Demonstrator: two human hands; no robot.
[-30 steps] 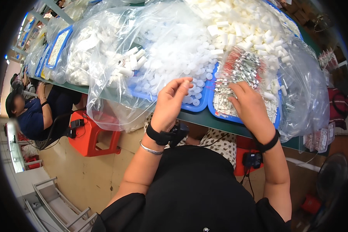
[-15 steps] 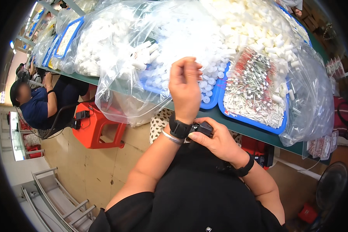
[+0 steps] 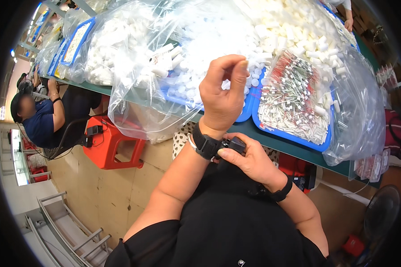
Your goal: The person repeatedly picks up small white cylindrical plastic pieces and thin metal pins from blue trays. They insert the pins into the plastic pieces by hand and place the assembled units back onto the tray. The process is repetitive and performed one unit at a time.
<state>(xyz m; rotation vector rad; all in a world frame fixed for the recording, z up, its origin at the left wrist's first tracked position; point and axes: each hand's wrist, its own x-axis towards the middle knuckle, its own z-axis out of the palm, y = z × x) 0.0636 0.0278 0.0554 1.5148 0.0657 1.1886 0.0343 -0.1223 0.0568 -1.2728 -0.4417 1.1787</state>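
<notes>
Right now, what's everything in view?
Table: one, green, under the trays
Nearest trays: two, blue, front edge
Discs: many, translucent white, left tray
Wired parts: many, red and silver, right tray
Cylinders: many, cream, behind them
Plastic bags: several, clear, on table
Stool: one, red, left floor
Fan: one, dark, lower right
Nearest co-worker: one, blue top, seated left
Wrist device: one, black, left wrist
Left hand: one, bare, near discs
Right hand: one, bare, gripping wrist device

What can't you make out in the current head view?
In the head view:
Left hand: curled fingers hide whether a small piece is held.
Right hand: some fingers, hidden behind the black wrist device.
Upper-right co-worker: head cut off by the picture's edge.
</notes>
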